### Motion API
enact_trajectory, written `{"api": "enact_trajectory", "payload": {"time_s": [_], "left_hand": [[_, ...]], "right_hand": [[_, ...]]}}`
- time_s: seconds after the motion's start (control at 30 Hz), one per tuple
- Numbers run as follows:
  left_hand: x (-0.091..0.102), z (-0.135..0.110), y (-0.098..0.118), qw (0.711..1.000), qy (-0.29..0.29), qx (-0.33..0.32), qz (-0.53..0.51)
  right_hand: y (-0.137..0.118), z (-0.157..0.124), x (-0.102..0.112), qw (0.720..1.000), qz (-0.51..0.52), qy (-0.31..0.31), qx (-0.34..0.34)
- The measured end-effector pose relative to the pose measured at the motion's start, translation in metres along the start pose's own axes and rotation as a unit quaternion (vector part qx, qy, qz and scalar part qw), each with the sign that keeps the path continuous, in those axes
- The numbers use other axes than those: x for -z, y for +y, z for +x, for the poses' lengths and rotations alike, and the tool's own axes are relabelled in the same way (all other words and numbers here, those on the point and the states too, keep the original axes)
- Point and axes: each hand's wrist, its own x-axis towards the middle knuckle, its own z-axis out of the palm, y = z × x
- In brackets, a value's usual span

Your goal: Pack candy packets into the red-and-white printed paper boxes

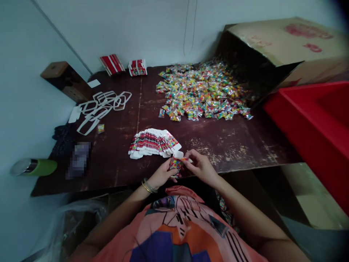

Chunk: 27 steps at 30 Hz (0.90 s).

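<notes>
Near the table's front edge, my left hand (pixel 163 174) is wrapped round a small printed carton (pixel 176 163) whose white end flap stands up. My right hand (pixel 200 165) is closed in a pinch at the carton's right side, on a small colourful candy packet (pixel 187 160); the fingertips partly cover it. Just beyond my hands lies a fanned row of flat printed cartons (pixel 152 142), red and white with white flaps. Farther back spreads a large heap of clear candy packets (pixel 199 91) with multicoloured sweets inside.
An open cardboard box (pixel 289 43) and a red bin (pixel 313 120) stand on the right. Loose white paper bands (pixel 100 105), a single packet (pixel 100 128) and a green bottle (pixel 40 167) are on the left. Banded carton stacks (pixel 137 68) sit by the wall.
</notes>
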Motion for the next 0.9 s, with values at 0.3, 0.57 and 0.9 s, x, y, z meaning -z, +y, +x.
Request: {"api": "enact_trajectory", "payload": {"time_s": [0.3, 0.57, 0.9], "left_hand": [[-0.004, -0.008, -0.006, 0.991, 0.013, -0.022, 0.129], [-0.007, -0.012, 0.003, 0.999, 0.027, -0.005, 0.026], [-0.007, -0.008, 0.017, 0.993, -0.01, -0.061, 0.1]], "right_hand": [[-0.014, 0.015, 0.016, 0.974, -0.115, -0.184, 0.066], [-0.009, 0.001, -0.007, 0.996, -0.037, -0.019, 0.083], [0.008, -0.006, -0.013, 0.936, 0.296, -0.104, -0.161]]}}
